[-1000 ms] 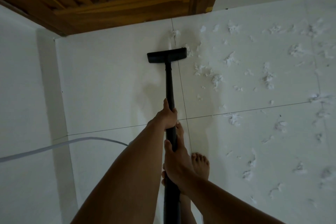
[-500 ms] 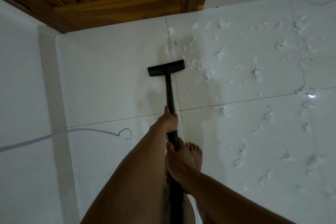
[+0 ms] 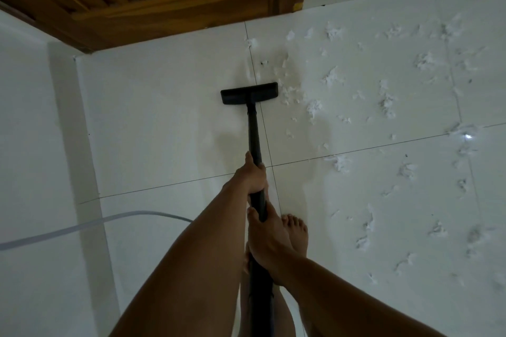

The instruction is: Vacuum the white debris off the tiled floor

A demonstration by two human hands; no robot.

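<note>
Debris (image 3: 315,108) crowds right of nozzle (image 3: 249,93); left grip (image 3: 253,176) and right grip (image 3: 269,238) clasp wand (image 3: 253,131).

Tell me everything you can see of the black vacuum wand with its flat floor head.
The black vacuum wand is a straight, matte tube ending in a wide, flat rectangular floor head. The head lies on the white tiled floor, straddling a grout line, its right end next to white debris. The left hand grips the tube farther forward, the right hand nearer the body, where the tube leaves the frame.
</note>
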